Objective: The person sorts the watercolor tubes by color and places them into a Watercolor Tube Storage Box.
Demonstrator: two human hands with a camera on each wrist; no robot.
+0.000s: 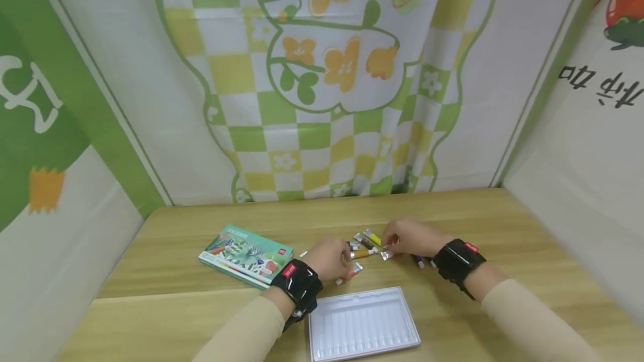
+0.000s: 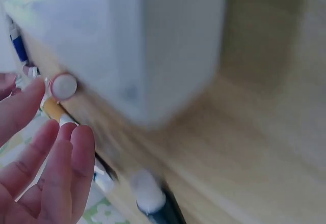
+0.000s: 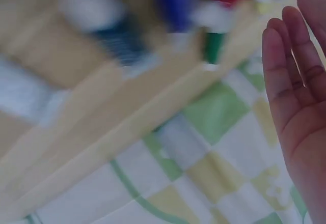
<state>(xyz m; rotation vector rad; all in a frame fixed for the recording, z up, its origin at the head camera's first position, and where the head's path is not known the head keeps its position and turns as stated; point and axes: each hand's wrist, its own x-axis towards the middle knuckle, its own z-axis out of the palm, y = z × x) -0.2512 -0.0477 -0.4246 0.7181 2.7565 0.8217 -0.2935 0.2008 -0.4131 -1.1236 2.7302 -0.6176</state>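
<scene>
My left hand (image 1: 328, 260) hovers beside an orange-red paint tube (image 1: 351, 272), its fingers loosely bent. In the left wrist view nothing shows between thumb and fingers; a round white cap (image 2: 64, 87) is close to the thumb tip. My right hand (image 1: 415, 237) reaches down over the far side of the tube group, fingertips near a silver tube end (image 1: 386, 255). Its fingers (image 3: 275, 63) look nearly straight in the right wrist view. A yellow tube (image 1: 372, 237) and an ochre tube (image 1: 361, 253) lie between the hands.
A white slotted tray (image 1: 362, 323) lies at the front of the wooden table (image 1: 166, 250). Left of the hands is a teal illustrated box (image 1: 246, 253). Blurred blue (image 3: 173, 5), green (image 3: 213, 48) and dark teal (image 3: 119, 40) tubes lie near the right hand. A patterned curtain hangs behind.
</scene>
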